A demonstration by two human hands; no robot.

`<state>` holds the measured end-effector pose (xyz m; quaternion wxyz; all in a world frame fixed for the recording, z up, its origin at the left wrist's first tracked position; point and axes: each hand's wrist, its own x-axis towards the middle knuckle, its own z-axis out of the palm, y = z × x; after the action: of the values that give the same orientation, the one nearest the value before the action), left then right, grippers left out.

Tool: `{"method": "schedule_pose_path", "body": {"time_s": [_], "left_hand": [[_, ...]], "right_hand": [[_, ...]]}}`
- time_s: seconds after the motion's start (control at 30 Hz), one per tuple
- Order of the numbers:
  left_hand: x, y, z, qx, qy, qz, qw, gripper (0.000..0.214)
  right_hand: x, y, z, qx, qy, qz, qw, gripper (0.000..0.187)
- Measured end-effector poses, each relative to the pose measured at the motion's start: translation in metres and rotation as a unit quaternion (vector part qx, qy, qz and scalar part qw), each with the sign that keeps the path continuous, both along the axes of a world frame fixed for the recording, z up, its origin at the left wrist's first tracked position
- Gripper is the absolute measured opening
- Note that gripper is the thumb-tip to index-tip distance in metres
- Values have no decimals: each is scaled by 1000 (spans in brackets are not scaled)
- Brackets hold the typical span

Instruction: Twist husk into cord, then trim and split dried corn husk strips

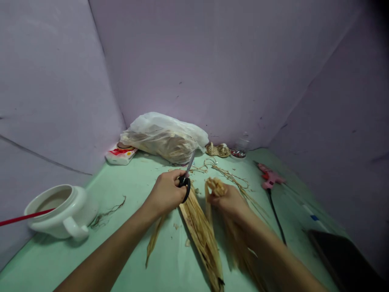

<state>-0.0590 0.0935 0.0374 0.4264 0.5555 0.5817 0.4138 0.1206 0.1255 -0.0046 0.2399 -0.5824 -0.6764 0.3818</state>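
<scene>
In my left hand [168, 192] is a pair of scissors [186, 187] with black handles, its blades pointing up and away from me. My right hand [229, 200] is closed round a bunch of dried husk strips [216, 186], whose crumpled end sticks out above the fingers and whose long ends trail below the wrist. Between the hands, a long tan dried husk [202, 239] lies on the green table [127, 259]. A narrower husk strip [154, 239] lies under my left wrist.
At the back sits a white plastic bag [164, 138] of dried material, beside a tissue pack [120, 156]. A white teapot [62, 211] stands left. On the right are a pink glue gun [269, 176] with black cord and a dark flat object [343, 259]. Loose fibres [227, 174] lie mid-table.
</scene>
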Motion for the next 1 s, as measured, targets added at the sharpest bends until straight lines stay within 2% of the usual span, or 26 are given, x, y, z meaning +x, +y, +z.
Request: {"method": "schedule_pose_path", "body": {"time_s": [0.07,0.2,0.37,0.47,0.6,0.83,0.93,1.0], "left_hand": [[-3,0,2,-9,5,-16,1000,26],[-9,-3,8,-50,-11,-99,994,31],[-9,-5,6,-119,-68,-202,970,43],[-7,-5,4,-132,-113,-225,959,49],[-4,-5,2,-137,-122,-212,960,44],[4,-4,-5,-129,-108,-157,973,46],[-7,0,5,-107,-72,-61,990,44],[-24,2,16,-74,28,-3,997,36]], "right_hand": [[10,4,13,-25,133,-27,990,15],[23,4,37,-71,332,-65,938,27],[27,1,42,-124,410,-60,902,26],[24,-1,39,-218,436,-36,872,26],[19,-4,36,-322,455,-19,830,26],[20,-1,32,-349,475,-21,808,20],[21,1,31,-352,468,-26,810,14],[21,1,30,-329,437,-9,837,8]]}}
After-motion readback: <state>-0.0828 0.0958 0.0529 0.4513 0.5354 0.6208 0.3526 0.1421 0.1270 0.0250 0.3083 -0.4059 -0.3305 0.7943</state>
